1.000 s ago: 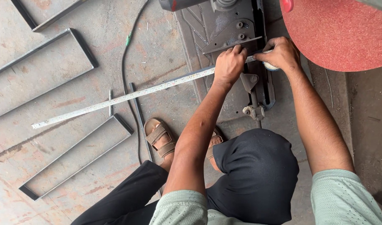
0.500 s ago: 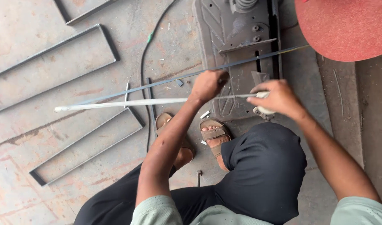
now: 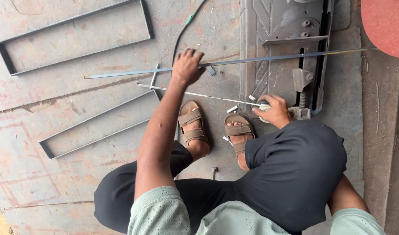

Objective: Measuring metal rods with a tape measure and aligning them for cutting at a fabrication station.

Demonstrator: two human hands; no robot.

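Two hands are seen from above. The left hand is closed over a long metal bar lying across the saw base; the right hand grips a tape measure. The bar is best kept flat and pressed down firmly.

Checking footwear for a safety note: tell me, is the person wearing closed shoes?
No, both feet are in open brown strap sandals, toes bare, on the floor beside the cut-off saw's base.
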